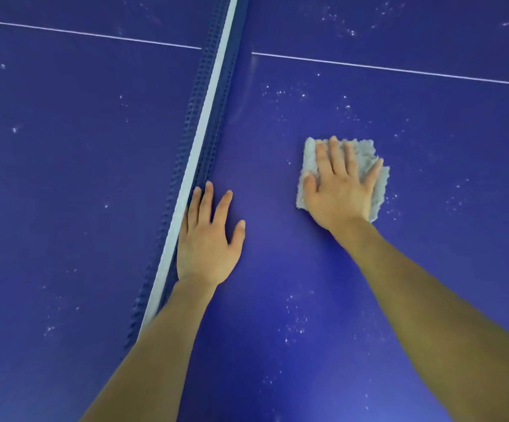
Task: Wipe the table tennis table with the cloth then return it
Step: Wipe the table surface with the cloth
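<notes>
A blue table tennis table (pixel 277 269) fills the view, speckled with white dust. A folded grey fluffy cloth (pixel 366 153) lies flat on the right half. My right hand (pixel 340 187) presses down on it with straight, spread fingers and covers most of it. My left hand (pixel 209 239) rests flat on the bare table surface with its fingers straight, right beside the net.
The blue net with its white top band (pixel 201 123) runs from the bottom left to the top centre, touching my left hand's outer edge. A thin white centre line (pixel 399 70) crosses the table far ahead. White specks lie scattered on both halves.
</notes>
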